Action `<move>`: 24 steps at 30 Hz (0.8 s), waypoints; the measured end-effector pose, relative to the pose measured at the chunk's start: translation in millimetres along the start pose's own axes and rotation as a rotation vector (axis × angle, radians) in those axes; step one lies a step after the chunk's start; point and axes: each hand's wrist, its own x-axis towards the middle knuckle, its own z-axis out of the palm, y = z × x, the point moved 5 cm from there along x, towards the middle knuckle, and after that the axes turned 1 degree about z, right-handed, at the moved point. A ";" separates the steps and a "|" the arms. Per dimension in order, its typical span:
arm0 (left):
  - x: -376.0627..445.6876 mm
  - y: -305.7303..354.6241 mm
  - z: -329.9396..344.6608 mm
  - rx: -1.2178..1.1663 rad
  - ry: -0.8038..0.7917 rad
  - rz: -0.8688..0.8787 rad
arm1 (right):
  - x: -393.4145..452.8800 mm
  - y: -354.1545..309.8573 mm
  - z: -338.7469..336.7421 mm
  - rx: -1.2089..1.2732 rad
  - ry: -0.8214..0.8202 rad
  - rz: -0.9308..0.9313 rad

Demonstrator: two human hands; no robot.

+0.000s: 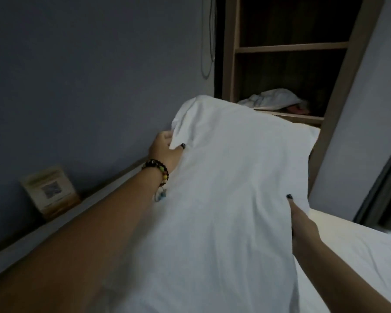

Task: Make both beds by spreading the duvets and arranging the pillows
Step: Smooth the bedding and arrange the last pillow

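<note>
The bed is lying at the near right, waiting for its pillow. The pillow is being held up above it, probably for placing near the far wall. The left hand is grasping its left edge; the right hand fingers are pinching its right edge.

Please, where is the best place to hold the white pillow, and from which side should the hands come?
Probably at its two opposite side edges, one hand from each side. The pillow is wide, soft and held up off the bed, so one grip would likely let it sag. That is how it is held: the left hand pinches the left edge near the top, and the right hand grips the right edge lower down.
</note>
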 end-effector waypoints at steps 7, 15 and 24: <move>26.1 -119.9 173.9 0.425 -0.798 0.187 | 157.6 2.4 38.6 -0.704 0.229 -0.162; 28.8 -342.0 261.9 0.857 -1.063 -0.151 | 293.6 150.9 68.7 -1.191 0.019 0.063; 20.6 -425.3 313.0 0.948 -1.055 -0.094 | 385.2 223.2 59.2 -1.428 -0.032 0.063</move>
